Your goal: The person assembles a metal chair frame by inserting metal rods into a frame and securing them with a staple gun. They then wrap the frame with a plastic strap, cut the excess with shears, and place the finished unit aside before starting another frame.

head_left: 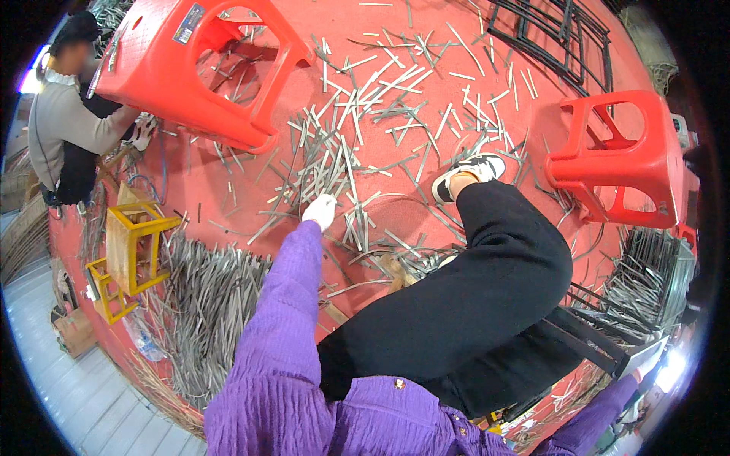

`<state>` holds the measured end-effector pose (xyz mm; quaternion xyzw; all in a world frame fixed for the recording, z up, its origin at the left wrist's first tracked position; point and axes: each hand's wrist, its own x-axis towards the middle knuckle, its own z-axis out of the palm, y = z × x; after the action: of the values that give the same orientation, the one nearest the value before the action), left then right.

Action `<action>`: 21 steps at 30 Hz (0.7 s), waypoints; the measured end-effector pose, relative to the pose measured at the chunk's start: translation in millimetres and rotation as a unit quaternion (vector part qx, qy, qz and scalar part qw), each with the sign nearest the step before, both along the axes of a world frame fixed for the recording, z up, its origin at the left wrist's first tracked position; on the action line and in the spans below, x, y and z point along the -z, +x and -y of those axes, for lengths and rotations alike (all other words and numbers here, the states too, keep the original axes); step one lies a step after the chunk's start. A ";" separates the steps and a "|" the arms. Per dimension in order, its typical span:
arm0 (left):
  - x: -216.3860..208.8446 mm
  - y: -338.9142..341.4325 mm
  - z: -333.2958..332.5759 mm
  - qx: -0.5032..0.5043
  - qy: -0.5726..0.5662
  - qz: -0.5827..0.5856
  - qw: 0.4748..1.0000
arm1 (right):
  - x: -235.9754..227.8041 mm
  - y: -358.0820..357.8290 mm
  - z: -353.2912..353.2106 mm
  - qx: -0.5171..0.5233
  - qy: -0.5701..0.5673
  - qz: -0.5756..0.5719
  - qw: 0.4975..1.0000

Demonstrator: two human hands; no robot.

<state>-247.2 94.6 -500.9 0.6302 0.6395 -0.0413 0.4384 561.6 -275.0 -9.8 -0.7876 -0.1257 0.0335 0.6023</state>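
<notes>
My left hand [320, 211], in a white glove, reaches down over a scattered heap of grey and white flat strips [334, 152] on the red floor. Its fingers are drawn together; whatever is between them, if anything, is too small to make out. Far to the right, my right hand [647, 365] is partly visible beside the light-coloured end of a black metal frame [585, 338]. Glare and the picture's rim hide its fingers, so its grip cannot be told. Purple sleeves cover both my arms.
Red plastic stools lie tipped at upper left [152, 64] and right [627, 163]. Black frames [559, 38] lie at the back. A yellow-framed stool [141, 243] stands left, by a dense pile of grey strips [209, 311]. Another person [72, 137] sits at far left.
</notes>
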 end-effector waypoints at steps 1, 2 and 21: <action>-3.1 -4.6 -2.8 -0.170 -0.105 0.077 0.977 | 1.2 1.3 0.3 0.050 -0.038 0.022 0.998; -6.9 -3.7 -2.8 -0.145 -0.079 0.069 0.984 | 1.6 3.6 1.5 0.051 -0.017 0.008 0.999; -196.2 66.3 -56.5 -0.134 -0.376 0.512 0.761 | 6.6 -21.6 -11.1 0.039 0.005 -0.058 0.998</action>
<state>-180.8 151.1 -304.7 0.2504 0.3307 0.1097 0.9033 540.0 -264.0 -16.3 -0.7856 -0.0600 0.0546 0.6134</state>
